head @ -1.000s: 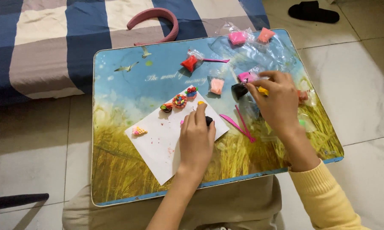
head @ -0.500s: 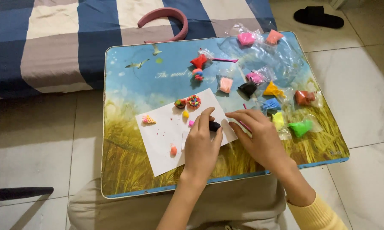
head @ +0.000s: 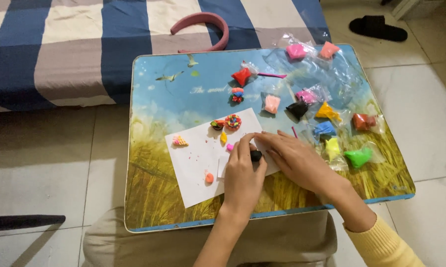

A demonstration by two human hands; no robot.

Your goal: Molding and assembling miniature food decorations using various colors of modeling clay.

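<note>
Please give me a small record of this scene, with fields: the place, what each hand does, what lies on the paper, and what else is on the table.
Place: low table with a field-and-sky picture, beside a striped bed
Left hand: rests on the white paper, a small black piece at its fingers
Right hand: flat on the paper's right edge, fingertips near the black piece
On the paper: small clay figures, such as a round multicoloured one and a cone shape
Elsewhere on table: clay lumps in clear bags, for example green, yellow, black
On bed: pink headband
</note>
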